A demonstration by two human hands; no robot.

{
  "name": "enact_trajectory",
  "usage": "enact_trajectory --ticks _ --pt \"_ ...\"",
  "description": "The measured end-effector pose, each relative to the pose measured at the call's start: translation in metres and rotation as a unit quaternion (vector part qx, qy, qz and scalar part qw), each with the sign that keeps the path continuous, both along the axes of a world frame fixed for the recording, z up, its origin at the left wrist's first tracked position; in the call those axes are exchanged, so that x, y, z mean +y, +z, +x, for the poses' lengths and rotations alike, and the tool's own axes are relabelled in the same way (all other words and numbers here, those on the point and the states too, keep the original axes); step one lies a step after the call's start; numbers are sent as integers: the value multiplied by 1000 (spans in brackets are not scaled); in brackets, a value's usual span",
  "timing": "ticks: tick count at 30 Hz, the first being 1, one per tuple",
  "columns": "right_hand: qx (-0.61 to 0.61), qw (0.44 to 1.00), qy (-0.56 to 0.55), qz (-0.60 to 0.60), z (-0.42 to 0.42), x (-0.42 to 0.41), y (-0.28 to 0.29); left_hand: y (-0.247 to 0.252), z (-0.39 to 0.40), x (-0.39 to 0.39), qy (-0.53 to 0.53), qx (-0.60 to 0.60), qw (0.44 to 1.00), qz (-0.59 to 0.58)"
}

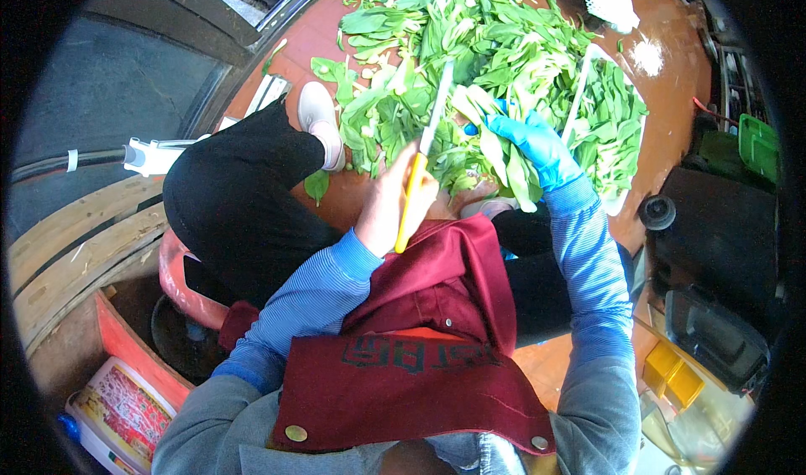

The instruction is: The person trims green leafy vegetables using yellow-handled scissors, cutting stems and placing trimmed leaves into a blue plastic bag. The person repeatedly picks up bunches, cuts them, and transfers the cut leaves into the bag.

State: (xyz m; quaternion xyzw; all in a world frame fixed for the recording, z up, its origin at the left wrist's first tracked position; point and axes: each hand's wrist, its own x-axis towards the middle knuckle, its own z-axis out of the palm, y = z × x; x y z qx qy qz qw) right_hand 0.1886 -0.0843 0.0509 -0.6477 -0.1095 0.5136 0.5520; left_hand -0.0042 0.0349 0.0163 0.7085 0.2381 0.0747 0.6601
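My bare left hand [400,191] is closed round the yellow handle of a knife [436,113], its narrow blade pointing up and away over the leaves. In my right hand [535,144], which wears a blue glove, is a bunch of leafy greens [494,141], with pale stems towards the knife and leaves hanging down. A large loose pile of leafy greens [441,40] lies on the reddish floor before me. Right of the gloved hand, a white-rimmed container [580,91] holds more green leaves.
My shoe [317,106] is beside the pile's left edge. A wooden slatted piece [82,235] and a printed bucket [126,412] are at the left. A black wheeled object [711,235], a green bin [759,147] and a yellow container [674,374] stand at the right.
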Motion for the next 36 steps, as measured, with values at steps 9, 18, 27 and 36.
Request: enact_trajectory --ticks 9,18,27,36 --pt "107 979 -138 108 -52 33 -9 23 20 11 86 -71 993 -47" --pt "395 833 -133 365 -63 29 -15 28 12 26 141 -90 961 -219" --pt "383 831 -182 361 -61 24 -25 14 11 36 174 -119 850 -483" --pt "356 845 -207 342 -57 19 -16 16 9 39 143 -50 776 -612"
